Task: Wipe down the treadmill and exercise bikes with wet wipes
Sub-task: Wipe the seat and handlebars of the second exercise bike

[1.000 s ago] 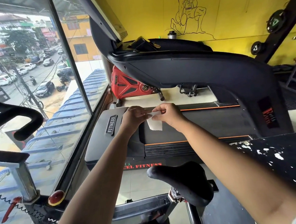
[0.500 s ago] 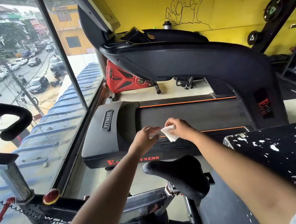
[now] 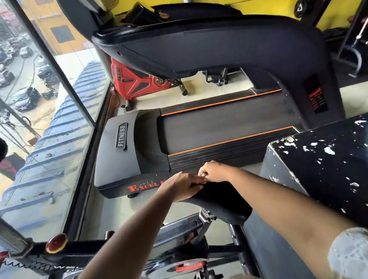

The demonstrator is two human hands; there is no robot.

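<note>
Right hand [image 3: 213, 172] pinches crumpled wipe [image 3: 203, 175] at matte saddle [image 3: 224, 205].

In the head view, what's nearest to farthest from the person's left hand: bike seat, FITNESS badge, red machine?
1. Bike seat, directly under the left hand.
2. FITNESS badge, on the treadmill's grey end, ahead and left.
3. Red machine, beyond the treadmill, by the window.
</note>
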